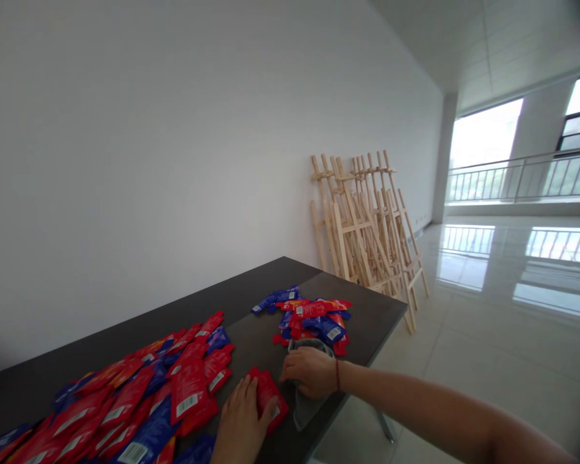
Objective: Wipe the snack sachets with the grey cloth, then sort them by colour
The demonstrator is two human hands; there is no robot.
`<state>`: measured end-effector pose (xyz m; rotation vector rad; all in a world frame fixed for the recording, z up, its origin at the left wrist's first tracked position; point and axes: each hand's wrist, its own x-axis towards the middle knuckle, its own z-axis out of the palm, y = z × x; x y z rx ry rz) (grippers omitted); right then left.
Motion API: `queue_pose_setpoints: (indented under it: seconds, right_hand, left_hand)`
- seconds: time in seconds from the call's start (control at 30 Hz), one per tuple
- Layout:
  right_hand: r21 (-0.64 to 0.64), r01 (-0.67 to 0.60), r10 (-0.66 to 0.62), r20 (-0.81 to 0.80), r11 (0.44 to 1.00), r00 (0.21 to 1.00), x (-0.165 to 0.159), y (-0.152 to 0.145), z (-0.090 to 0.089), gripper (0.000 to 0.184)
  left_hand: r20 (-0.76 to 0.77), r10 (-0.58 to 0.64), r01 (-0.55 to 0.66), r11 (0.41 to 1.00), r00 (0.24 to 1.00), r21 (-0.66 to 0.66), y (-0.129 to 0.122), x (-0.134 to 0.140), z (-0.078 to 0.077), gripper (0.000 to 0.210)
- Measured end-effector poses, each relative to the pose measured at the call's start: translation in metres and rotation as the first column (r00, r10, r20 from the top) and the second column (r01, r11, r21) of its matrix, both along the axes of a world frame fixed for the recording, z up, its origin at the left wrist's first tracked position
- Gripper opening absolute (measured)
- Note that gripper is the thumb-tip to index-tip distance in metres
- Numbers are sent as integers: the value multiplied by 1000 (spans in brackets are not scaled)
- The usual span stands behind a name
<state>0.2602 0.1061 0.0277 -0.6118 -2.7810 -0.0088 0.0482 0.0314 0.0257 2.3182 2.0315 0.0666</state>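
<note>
At the front of the dark table, my left hand (244, 415) rests on a red packet (270, 393), its fingers on the near side and its thumb across the front, holding it against the tabletop. Just to the right, my right hand (314, 372) is closed on a grey cloth (307, 410), which spreads out beneath it near the table edge. The right fingertips come close to the red packet, and whether they touch it I cannot tell. Left of my hands lies a large spread of red and blue packets (188, 386). Beyond my right hand sits a smaller pile (314, 311).
The dark table (251, 345) runs along a white wall (149, 161). Several wooden easels (362, 225) lean against the wall past the far corner. Shiny floor tiles (473, 348) stretch right toward a railing (522, 180) and windows.
</note>
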Motion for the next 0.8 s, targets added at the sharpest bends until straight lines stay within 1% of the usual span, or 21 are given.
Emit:
queue_pose_setpoints:
  seconds: [0.1,0.2,0.27,0.37,0.47,0.53,0.67,0.8]
  right_hand:
    - [18,44,-43,-24,999,999,-3,-4,-5,39]
    - [16,48,-47,-55,999,997,-4,-8,-10,36]
    - [2,45,-45,-77,999,996,-3,-10,-11,36]
    - [-27,45,-47,-107,999,993,-3,-11,-12,35]
    - [-47,49,-55,-132,998,990,-4,-11,-14,35]
    - [-53,51,-58,-132,997,990,-5,-10,-15,36]
    - [-48,55,-61,-122,997,991,-6,-10,-18,37]
    - [-55,56,-63,-137,997,989,-5,-11,-15,35]
  left_hand:
    - [8,-64,64,998,998,0,1,17,3,71]
    - [-13,-125,125,992,992,-26,2,19,6,66]
    - [-48,-131,130,991,990,-35,5,8,9,64]
    - [-130,-97,97,995,987,-4,11,-21,9,64]
    - [-174,-66,68,998,983,5,17,-49,5,65]
    - [-192,-55,57,998,980,4,19,-60,1,66]
    - [-220,-16,23,999,975,28,18,-67,-2,64]
    - [-271,17,-7,999,963,37,13,-63,4,63]
